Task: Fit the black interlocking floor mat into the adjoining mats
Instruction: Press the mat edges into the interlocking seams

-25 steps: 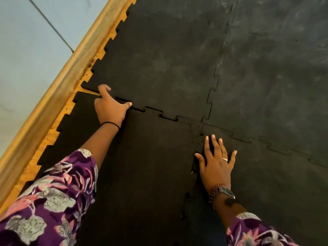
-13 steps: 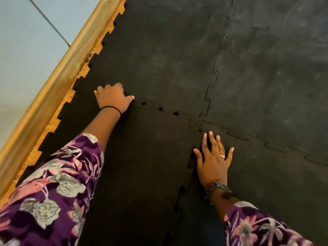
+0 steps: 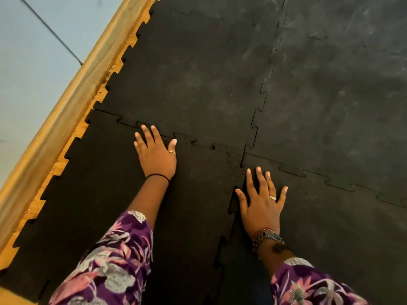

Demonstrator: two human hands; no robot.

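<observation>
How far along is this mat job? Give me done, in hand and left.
Done: the mat's far seam looks meshed with the mat beyond. In hand: the left hand lies flat, open, near that seam; the right hand lies flat on the side seam. Left: that seam's teeth gape nearer the person and need pressing in.

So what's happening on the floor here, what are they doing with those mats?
A person is kneeling over black interlocking floor mats, fitting the near-left mat into its neighbours. The left hand lies flat at the far seam, which looks closed. The right hand presses flat by the right-hand seam, where the teeth still look raised and not fully seated.
</observation>
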